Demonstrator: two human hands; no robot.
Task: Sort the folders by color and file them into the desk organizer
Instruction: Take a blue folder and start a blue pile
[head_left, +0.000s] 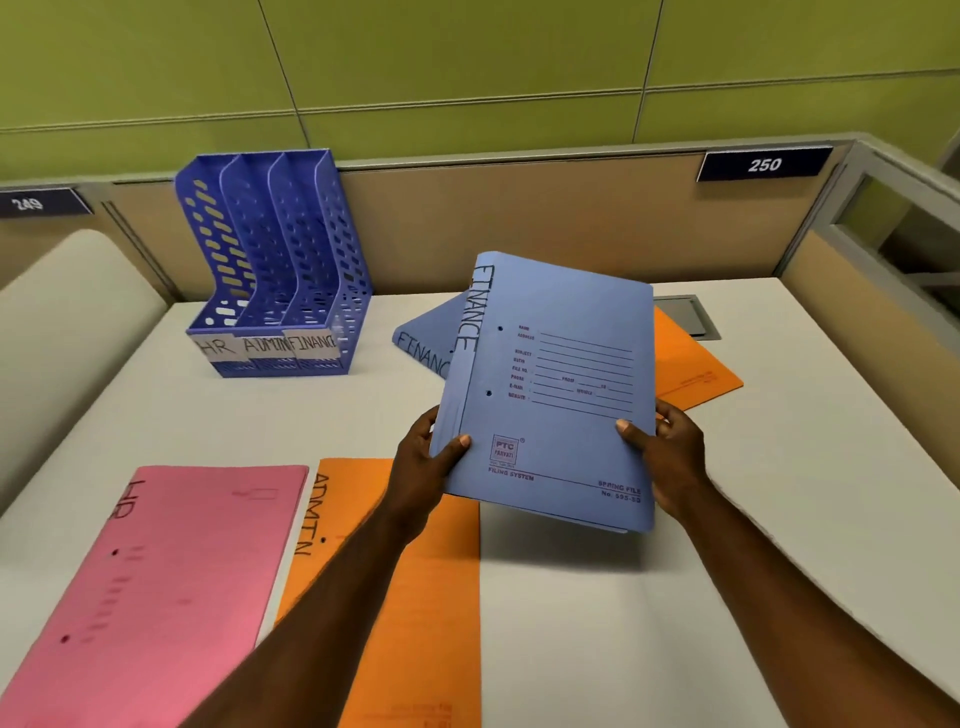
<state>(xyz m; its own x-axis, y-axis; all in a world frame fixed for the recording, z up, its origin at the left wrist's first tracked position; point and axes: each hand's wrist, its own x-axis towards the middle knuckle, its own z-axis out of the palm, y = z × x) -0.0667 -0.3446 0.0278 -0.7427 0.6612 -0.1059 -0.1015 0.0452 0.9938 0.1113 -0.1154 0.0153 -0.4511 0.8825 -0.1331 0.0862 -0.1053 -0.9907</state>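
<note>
A: Hands? 
B: Left hand (423, 467) and right hand (670, 457) both clamped on lower edges of blue FINANCE folder (550, 395), lifted off desk, centre frame. Thumbs on cover, label readable, prob. checking it before filing.

A: Target? 
B: Desk organizer (275, 265), upper left, 3 slots tagged HR / ADMIN / FINANC; all look empty.

A: Rest? 
B: 2nd blue folder (423, 343) behind held one, orange folder (696, 374) to its right. Pink HR folder (156, 587) and orange ADMIN folder (415, 623) lower left, side by side, seemingly grouped by colour.

A: Surface/room? 
B: White desk (779, 519), tan partition (519, 218), green wall (467, 62), plate "250" (763, 164) upper right.
</note>
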